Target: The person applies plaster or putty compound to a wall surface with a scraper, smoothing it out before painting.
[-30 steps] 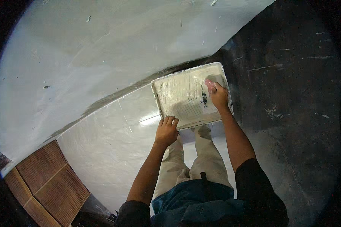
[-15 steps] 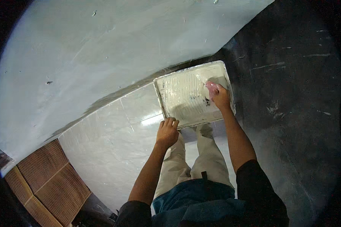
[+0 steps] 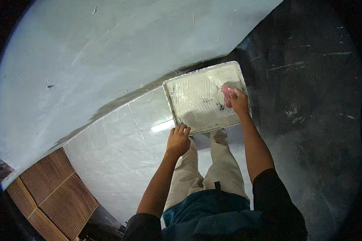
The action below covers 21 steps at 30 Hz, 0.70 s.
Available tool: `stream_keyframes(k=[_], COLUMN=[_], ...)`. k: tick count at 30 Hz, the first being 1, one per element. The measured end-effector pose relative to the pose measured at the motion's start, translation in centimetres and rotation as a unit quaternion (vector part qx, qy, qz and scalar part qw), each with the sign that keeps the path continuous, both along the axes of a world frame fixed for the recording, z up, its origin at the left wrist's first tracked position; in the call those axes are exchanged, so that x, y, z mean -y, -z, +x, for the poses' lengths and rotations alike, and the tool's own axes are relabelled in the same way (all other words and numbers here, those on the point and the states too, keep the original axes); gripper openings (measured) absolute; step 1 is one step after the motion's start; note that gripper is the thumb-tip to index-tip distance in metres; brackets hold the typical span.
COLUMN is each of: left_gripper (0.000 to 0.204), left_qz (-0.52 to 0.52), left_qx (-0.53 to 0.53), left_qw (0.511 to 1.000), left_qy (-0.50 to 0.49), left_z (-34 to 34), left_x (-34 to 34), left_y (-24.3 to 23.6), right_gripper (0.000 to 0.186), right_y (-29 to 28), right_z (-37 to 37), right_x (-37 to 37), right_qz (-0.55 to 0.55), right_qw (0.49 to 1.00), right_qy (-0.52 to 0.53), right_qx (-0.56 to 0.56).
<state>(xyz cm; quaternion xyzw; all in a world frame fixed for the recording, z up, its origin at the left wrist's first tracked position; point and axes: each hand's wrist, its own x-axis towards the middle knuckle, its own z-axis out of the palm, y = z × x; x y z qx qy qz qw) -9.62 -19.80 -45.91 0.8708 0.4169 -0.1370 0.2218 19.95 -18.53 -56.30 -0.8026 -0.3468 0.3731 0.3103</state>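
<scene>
A rectangular tray [image 3: 197,92] with a ribbed bed and cream paint sits high in the middle of the head view, above my shins. My left hand [image 3: 178,140] has its fingers curled over the tray's lower-left rim, gripping it. Inside the tray's right half, my right hand [image 3: 239,102] is closed on a pink object [image 3: 228,92], whose exact kind I cannot make out; its lower part is partly hidden by my fingers. Pale paint and a few dark smudges surround it.
A pale, scuffed wall [image 3: 108,48] spans the upper left. A dark, marked surface [image 3: 309,100] fills the right side. Pale floor tiles [image 3: 112,164] lie under me, with brown woven panels [image 3: 56,188] at the lower left. My trousered legs are below the tray.
The tray and both my hands appear slightly higher and further right in the view. More of the pink object in my right hand shows; both grips are unchanged.
</scene>
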Motion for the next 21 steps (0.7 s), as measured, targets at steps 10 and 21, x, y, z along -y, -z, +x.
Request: stream_keyframes(k=[10,21], left_gripper=[0.045,0.042], left_qz=[0.002,0.013], left_qx=[-0.004,0.010], left_qw=[1.000,1.000], left_qy=[0.002,-0.002], left_z=[-0.2,-0.6], left_x=[-0.1,0.0], left_y=[0.5,0.6], right_gripper=[0.036,0.037], right_y=[3.5,1.0], right_z=[0.6,0.3], right_x=[1.5,1.0], right_qz=[0.022,-0.019], right_qw=[0.998,0.998], right_qy=[0.031,-0.061], right_qx=[0.042,0.017])
